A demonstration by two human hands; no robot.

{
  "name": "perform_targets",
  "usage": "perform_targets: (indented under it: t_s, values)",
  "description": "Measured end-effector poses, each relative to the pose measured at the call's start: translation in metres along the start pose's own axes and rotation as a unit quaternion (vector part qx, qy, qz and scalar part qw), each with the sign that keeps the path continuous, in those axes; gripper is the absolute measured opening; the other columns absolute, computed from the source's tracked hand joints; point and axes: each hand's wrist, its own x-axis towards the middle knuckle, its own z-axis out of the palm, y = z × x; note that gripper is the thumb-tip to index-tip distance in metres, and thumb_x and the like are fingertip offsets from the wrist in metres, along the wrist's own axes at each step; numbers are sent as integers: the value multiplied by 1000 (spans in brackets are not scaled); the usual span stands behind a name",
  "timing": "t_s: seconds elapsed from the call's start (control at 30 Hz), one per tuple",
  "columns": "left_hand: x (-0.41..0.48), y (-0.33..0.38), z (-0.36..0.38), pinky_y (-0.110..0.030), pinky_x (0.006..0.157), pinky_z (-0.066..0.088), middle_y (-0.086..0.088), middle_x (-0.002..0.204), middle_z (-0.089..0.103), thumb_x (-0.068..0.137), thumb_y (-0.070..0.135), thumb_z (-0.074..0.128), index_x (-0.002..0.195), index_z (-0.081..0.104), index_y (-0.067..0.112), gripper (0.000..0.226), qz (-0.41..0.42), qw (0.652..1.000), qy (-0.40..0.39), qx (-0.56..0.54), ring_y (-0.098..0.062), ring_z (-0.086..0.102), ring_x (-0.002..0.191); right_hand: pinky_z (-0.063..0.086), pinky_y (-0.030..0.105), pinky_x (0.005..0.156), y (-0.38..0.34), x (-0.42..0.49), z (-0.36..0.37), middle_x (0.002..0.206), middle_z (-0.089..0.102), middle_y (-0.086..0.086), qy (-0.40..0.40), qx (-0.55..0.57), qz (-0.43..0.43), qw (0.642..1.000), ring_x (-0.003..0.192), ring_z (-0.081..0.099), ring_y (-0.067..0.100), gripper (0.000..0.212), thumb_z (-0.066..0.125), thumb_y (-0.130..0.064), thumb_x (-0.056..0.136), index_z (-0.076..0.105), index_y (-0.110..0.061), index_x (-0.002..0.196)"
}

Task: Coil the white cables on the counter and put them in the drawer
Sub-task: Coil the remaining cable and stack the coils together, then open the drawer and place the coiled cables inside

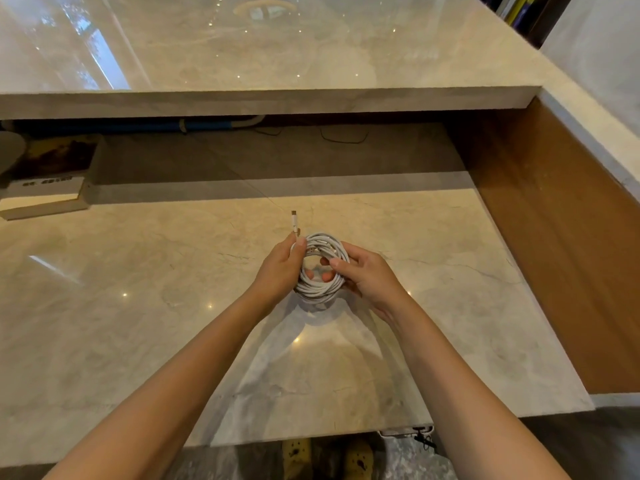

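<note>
A white cable (320,289) is wound into a round coil of several loops, held just above the marble counter (138,306) near its middle. My left hand (278,268) grips the coil's left side, and the cable's plug end (294,221) sticks up past its thumb. My right hand (363,275) holds the coil's right side, fingers curled through the loop. No drawer is visible.
A raised marble shelf (270,100) runs across the back above a dark recess with a blue pipe (138,126) and thin dark wires. A book (45,188) lies at the far left. A wooden side panel (554,237) bounds the right. The counter's front edge is near my feet.
</note>
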Motion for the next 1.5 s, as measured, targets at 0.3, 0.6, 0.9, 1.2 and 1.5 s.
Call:
perform_targets:
  t_s: [0.3,0.6,0.9,1.2,1.5]
  values:
    - [-6,-6,19,-23,94,35,-5,149,37,102,35,22,149,8,28,50,50,990,-12,132,-25,48,127,54,26,71,7,-27,-7,98,67,19,33,-105,-25,994,69,65,15,32,54,-1,92,59,-17,119]
    - [-22,0,27,-27,76,46,-1,105,64,101,33,33,117,59,20,33,23,995,-75,64,-10,60,84,52,37,81,6,-54,-17,105,69,15,29,-218,-69,973,80,65,15,34,56,-3,90,60,-9,123]
    - [-88,-10,69,-29,68,41,5,86,59,101,39,28,111,55,8,43,42,986,-62,146,-17,55,82,50,26,74,20,-111,-43,89,70,2,-25,-263,-51,963,72,63,6,26,56,-7,91,65,-12,115]
    - [-150,-35,112,-22,57,25,-2,88,54,101,29,34,108,55,2,35,40,984,12,174,-19,51,82,49,30,77,62,-163,-60,94,71,10,-33,-273,-53,960,66,63,-1,26,56,-10,91,65,-6,116]
    - [-172,-42,130,-5,52,35,9,71,49,101,26,33,100,53,4,30,19,988,18,153,-3,45,65,49,28,94,89,-203,-76,117,64,2,131,-139,-13,981,102,62,12,37,56,-25,93,56,-10,126]
